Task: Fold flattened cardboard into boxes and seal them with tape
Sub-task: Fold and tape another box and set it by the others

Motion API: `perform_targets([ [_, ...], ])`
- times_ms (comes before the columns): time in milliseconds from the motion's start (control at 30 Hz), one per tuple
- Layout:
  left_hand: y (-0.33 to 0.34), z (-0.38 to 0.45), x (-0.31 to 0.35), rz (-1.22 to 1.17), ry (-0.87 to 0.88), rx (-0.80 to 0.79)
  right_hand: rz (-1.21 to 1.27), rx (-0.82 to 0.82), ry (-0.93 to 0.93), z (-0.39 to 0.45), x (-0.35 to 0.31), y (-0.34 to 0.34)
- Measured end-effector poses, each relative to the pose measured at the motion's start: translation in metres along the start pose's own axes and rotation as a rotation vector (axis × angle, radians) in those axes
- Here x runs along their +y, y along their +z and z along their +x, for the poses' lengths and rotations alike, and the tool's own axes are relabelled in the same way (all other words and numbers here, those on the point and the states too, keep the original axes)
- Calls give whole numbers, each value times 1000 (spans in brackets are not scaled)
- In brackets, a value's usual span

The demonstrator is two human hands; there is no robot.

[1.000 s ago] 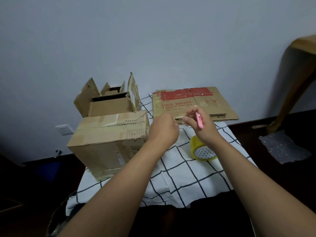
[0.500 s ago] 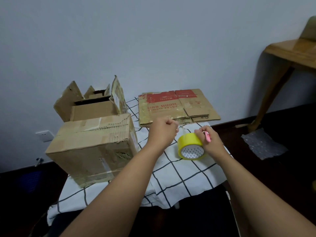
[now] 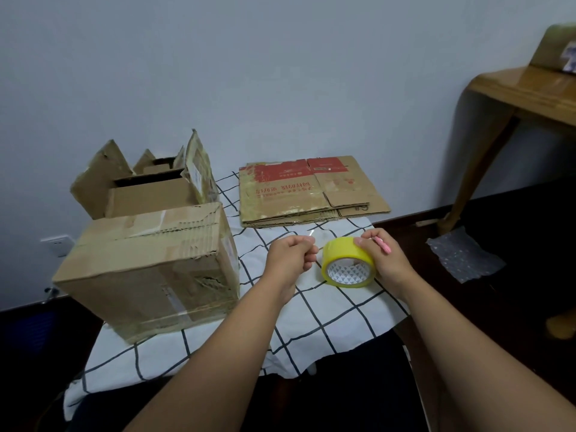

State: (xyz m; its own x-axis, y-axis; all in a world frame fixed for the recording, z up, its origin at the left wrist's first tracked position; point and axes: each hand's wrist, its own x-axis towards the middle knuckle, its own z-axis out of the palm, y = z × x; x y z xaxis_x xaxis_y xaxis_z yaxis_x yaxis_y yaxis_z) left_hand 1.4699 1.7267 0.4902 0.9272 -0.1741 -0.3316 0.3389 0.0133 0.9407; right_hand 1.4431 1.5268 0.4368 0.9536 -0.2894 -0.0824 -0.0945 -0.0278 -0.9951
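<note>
Sealed box (image 3: pixel 149 269), worn, taped: surface (image 3: pixel 324 319) left. Flattened cardboard (image 3: pixel 307 191), red-printed stack: far edge. Tape roll (image 3: pixel 346 255), yellow, on edge: gripped by right hand (image 3: pixel 388 263). Left hand (image 3: pixel 288 257) pinches the clear tape end (image 3: pixel 311 234).

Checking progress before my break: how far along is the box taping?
Done: one closed box shows tape. In hand: right hand holds the tape roll, left hand pinches its pulled end. Left: the open box and flat cardboard.

Red printed characters on flattened cardboard (image 3: pixel 299 194), upside down, too blurred to read
</note>
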Motion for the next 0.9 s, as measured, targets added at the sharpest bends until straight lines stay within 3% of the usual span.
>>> perform_targets([
  [267,2,2,-6,28,-8,-39,-147,117,-28,6,-21,8],
  [533,-9,-2,-8,22,21,-67,165,48,30,2,-19,32],
  [900,-11,-8,-16,-5,-20,-48,220,18,47,-5,-9,43],
])
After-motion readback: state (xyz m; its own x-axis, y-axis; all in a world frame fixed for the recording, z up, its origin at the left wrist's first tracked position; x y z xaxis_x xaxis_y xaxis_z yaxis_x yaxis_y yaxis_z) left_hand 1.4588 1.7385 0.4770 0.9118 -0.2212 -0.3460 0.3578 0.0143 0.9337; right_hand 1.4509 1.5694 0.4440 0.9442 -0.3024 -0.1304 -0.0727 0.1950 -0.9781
